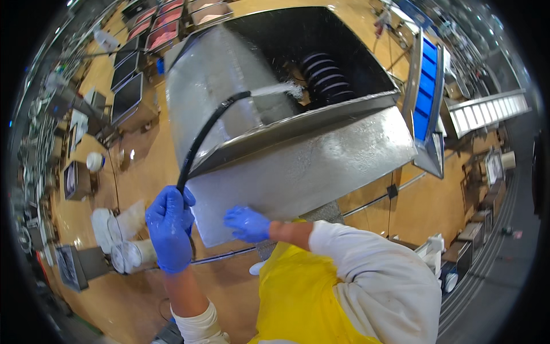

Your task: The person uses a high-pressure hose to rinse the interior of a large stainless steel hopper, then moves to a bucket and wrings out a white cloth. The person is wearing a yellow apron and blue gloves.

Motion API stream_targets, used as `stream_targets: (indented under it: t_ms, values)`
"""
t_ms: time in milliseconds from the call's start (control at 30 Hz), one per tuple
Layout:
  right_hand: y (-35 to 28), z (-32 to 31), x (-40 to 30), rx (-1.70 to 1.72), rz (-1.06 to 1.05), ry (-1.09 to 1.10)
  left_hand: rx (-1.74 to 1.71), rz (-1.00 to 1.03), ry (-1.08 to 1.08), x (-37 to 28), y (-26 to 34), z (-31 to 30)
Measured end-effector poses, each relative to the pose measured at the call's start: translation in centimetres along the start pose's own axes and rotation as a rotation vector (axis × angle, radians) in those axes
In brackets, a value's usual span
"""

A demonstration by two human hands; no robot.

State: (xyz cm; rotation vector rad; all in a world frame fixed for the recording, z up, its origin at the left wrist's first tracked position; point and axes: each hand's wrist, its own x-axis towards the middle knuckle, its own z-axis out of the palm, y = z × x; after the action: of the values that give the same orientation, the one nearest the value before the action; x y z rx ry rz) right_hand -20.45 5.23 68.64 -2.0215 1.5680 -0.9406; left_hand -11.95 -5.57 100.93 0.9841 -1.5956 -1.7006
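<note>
My left hand [169, 230], in a blue glove, grips a black rubber hose [210, 124] that curves up and to the right. A water jet [275, 89] leaves its end and strikes inside a large stainless steel hopper [202, 90]. Inside the hopper, a dark auger screw [328, 79] with light ridges lies near the spray. My right hand [248, 223], also blue-gloved, rests on the wet steel ledge [309, 159] in front of the hopper and holds nothing.
Steel bins [163, 32] with pink contents stand at the upper left. A blue cleated conveyor [425, 86] rises on the right. White containers [129, 256] stand on the tan floor [227, 284] at left. A yellow apron [296, 292] covers my front.
</note>
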Motion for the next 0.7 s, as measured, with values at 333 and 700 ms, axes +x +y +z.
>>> stream_targets:
  t_ms: [333,700]
  values:
    - [19.4,-18.9,-14.1,-0.512,0.942,0.344,-0.261,0.035,0.076,10.6,-1.7,12.2]
    - [19.2,-19.9,-12.5,-0.56,1.016,0.226,-0.204,0.026,0.14,11.8,-0.9,14.3]
